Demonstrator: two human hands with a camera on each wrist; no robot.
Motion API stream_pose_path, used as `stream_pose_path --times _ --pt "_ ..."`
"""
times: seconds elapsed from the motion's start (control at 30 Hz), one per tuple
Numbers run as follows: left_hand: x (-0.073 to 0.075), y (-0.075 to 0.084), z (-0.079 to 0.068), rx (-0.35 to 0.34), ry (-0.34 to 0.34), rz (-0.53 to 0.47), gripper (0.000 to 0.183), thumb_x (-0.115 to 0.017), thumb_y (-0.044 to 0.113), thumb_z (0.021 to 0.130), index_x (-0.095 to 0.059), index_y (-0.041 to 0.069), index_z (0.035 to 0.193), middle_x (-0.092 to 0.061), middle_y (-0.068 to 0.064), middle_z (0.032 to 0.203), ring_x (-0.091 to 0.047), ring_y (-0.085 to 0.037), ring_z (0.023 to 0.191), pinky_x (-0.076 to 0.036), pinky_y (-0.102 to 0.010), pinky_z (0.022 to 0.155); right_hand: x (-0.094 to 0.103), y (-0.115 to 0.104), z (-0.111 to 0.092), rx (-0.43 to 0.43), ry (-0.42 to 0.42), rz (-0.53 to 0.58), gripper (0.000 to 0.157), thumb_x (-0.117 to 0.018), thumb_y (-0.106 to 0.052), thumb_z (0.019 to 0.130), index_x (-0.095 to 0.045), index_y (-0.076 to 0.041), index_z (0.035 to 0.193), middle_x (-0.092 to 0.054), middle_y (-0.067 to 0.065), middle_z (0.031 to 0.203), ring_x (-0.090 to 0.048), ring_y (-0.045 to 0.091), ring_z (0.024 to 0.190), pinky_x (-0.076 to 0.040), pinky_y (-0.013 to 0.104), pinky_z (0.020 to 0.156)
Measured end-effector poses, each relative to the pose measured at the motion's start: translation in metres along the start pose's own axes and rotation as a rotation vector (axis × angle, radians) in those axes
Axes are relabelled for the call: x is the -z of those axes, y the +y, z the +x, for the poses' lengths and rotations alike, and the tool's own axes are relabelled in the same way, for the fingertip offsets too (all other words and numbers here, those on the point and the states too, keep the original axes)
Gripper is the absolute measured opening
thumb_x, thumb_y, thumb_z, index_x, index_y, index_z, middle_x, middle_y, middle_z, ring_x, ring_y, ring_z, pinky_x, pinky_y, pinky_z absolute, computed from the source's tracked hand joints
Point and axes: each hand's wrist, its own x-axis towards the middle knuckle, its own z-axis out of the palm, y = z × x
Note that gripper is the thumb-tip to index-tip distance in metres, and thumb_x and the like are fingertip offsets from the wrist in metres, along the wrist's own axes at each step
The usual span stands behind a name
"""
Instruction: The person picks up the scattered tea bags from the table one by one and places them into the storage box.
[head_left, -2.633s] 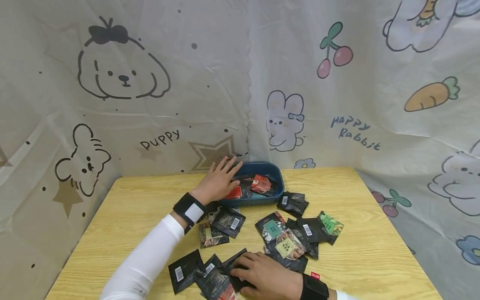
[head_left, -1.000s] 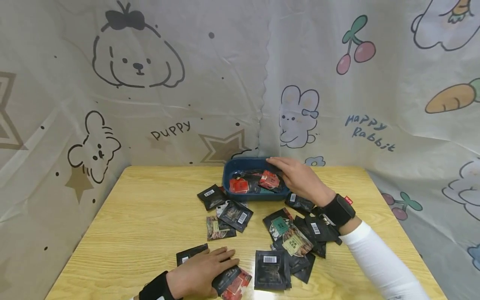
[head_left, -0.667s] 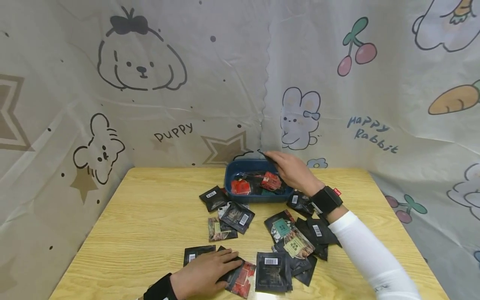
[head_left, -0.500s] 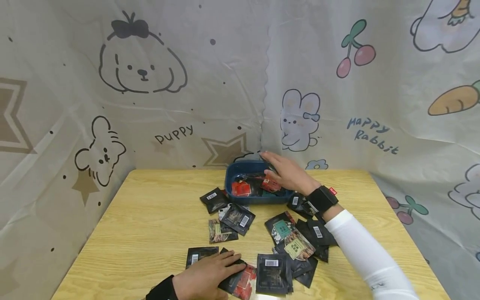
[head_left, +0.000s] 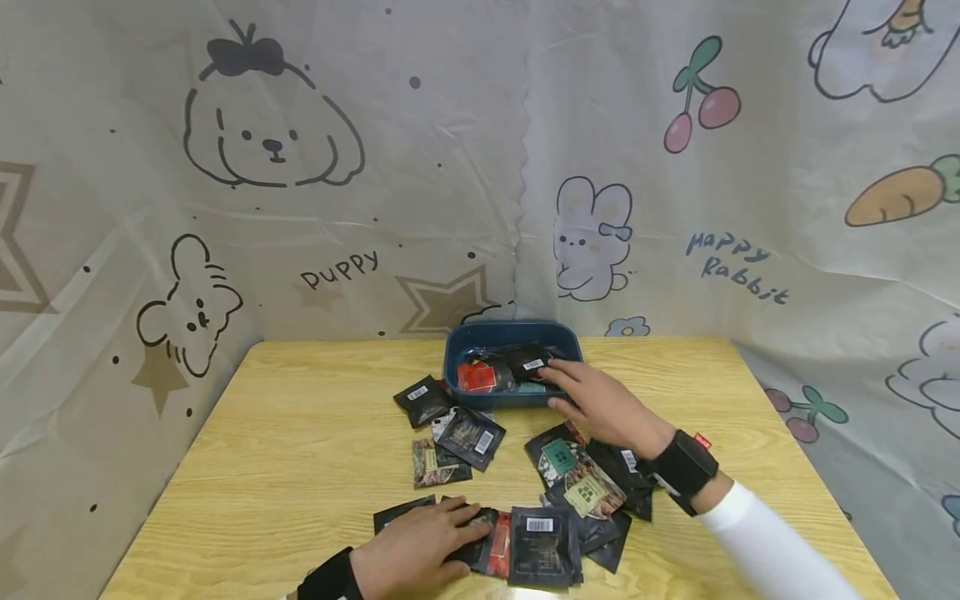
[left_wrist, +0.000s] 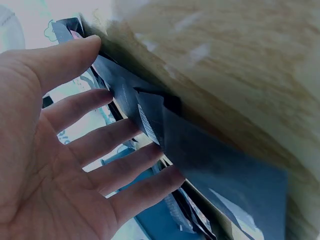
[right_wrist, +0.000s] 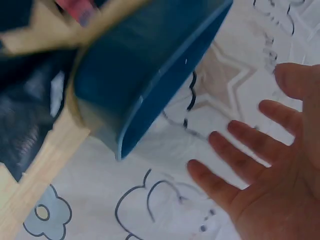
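Observation:
My left hand (head_left: 416, 546) rests with spread fingers on flat black sachets (head_left: 480, 527) near the front of the table. In the left wrist view, its straight fingertips touch the edge of a black sachet (left_wrist: 215, 150) with a barcode. My right hand (head_left: 607, 404) hovers over the right front edge of a blue plastic tub (head_left: 495, 402), fingers loosely extended and holding nothing. Inside the tub lie a black sachet (head_left: 527, 360) with a barcode and a red-labelled sachet (head_left: 477, 377). The right wrist view shows that hand's empty palm beside the tub's wall (right_wrist: 115, 65).
A pile of sachets (head_left: 588, 492) lies right of centre, and a smaller group (head_left: 471, 437) sits in front of the tub. One black sachet (head_left: 540, 546) lies right of my left hand. Behind the wooden table (head_left: 300, 417) hangs a cartoon-printed curtain (head_left: 420, 167).
My right hand has let go of a black sachet, which now lies in the tub, and has drawn back right and toward me. The left hand's sachets have shifted slightly toward the barcoded one.

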Motion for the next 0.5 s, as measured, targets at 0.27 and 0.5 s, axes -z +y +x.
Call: stream_pose_path --times 0.27,0.5 --pt "0.003 -0.003 0.005 -0.023 0.052 0.085 0.042 -0.052 0.029 0.094 -0.045 0.026 0.135 -0.048 -0.004 0.134 -0.043 -0.023 0.121 -0.046 -0.042 0.091 -0.02 -0.067 -0.062 0.17 -0.289 0.117 0.054 -0.049 -0.051 0.092 -0.04 -0.027 0.138 -0.041 0.004 0.139 -0.041 0.022 0.122 -0.043 0.046 0.094" --pt "-0.003 0.0 0.014 0.023 0.059 0.166 0.053 -0.062 0.018 0.087 -0.044 0.021 0.136 -0.048 -0.003 0.134 -0.042 -0.025 0.122 -0.045 -0.041 0.093 -0.037 -0.088 -0.085 0.218 -0.396 0.158 0.066 -0.048 -0.062 0.086 -0.032 -0.031 0.142 -0.031 0.001 0.146 -0.034 0.023 0.127 -0.043 0.046 0.093"
